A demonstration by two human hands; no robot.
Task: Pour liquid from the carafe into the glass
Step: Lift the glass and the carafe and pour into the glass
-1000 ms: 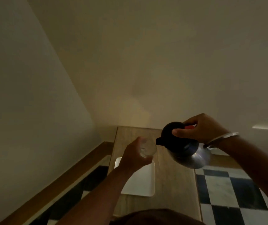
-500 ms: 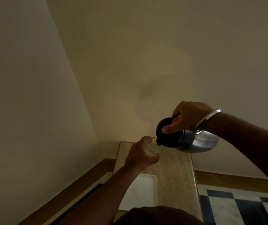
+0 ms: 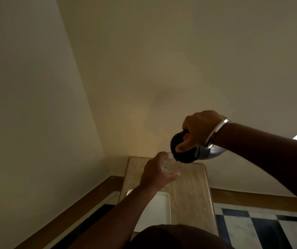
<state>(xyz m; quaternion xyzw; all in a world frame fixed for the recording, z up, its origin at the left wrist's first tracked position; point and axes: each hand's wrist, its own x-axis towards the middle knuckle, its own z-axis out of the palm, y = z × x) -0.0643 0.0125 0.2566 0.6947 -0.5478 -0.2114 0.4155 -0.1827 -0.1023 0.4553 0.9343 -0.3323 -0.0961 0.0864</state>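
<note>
My left hand (image 3: 157,172) is wrapped around the glass (image 3: 173,163), fingers closed on its side, holding it up in the air above the far end of the narrow table (image 3: 189,194), with the white tray (image 3: 159,205) lying nearer me. To pour well I should keep the glass level and steady, rim tucked just under the spout. To the right, my right hand (image 3: 198,130) is clamped on the carafe (image 3: 189,151) at its dark top, thumb pressed along the lid, the body tipped nearly sideways with the spout at the glass rim; I'd tilt slowly and ease off before it fills. In this dim light I cannot make out any stream or the level in the glass, and my hand hides the handle
</note>
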